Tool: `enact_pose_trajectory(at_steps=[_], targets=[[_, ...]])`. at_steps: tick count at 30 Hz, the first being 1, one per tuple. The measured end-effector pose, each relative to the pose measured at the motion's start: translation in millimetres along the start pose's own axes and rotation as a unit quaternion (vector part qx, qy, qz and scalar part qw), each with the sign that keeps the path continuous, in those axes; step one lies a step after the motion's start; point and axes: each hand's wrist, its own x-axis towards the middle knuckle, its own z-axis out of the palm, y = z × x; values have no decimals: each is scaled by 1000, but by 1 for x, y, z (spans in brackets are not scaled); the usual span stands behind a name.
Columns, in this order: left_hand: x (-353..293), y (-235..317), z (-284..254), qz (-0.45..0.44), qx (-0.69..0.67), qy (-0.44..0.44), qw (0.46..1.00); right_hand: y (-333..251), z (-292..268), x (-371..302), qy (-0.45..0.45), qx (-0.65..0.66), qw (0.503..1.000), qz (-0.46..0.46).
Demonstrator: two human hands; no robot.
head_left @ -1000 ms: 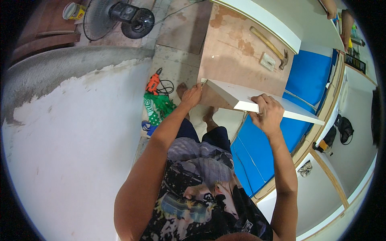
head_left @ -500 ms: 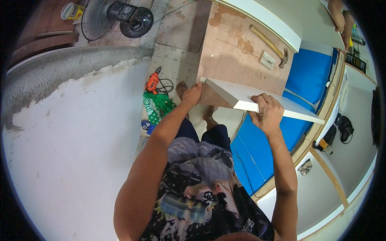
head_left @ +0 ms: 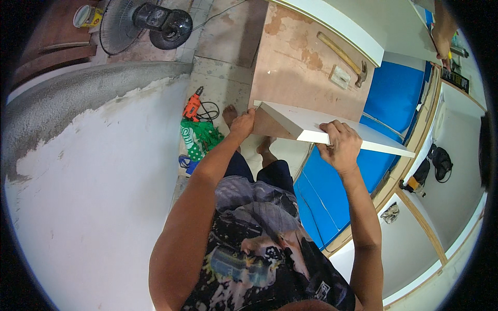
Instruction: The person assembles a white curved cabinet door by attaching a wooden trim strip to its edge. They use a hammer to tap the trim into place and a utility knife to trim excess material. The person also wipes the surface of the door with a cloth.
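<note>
A white-faced board (head_left: 307,121) with a brown wooden underside is tilted at the near end of a plywood surface (head_left: 280,67). My right hand (head_left: 340,144) is closed over its near white edge, fingers on top and thumb below. At its left corner my left hand (head_left: 242,124) is closed, with the fingertips partly hidden. On the plywood lie a claw hammer (head_left: 340,52) with a wooden handle and a small whitish rectangular block (head_left: 340,77).
An orange power drill (head_left: 192,106) and a green bag (head_left: 201,139) lie on the floor to the left, beyond a white, grey-edged surface (head_left: 104,181). A black fan (head_left: 155,23) stands farther back. Blue panels (head_left: 324,192) are at the right. Another person's hand (head_left: 442,44) shows at top right.
The whole scene has shifted slightly left in view. Both my hands keep the same hold on the board. The other person's hand has moved a little.
</note>
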Motion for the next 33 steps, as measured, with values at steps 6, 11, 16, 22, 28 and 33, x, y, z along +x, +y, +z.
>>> enact_pose_trajectory(at_steps=[6,11,16,22,28,33], targets=[[-24,-10,-9,-13,-8,-33,999,-2,0,-5,-9,10,1000,7],[-21,-11,-15,-7,-5,-14,1000,-3,1,-6,0,12,1000,-8],[1,21,-81,-2,-53,104,993,-6,2,-22,2,25,1000,8],[156,80,-79,173,54,189,965,-9,-7,-12,-7,-11,1000,-8],[104,103,-112,192,-16,256,947,-6,-3,-27,13,18,1000,8],[51,21,-42,38,-188,237,952,13,-24,-37,16,44,999,-1]])
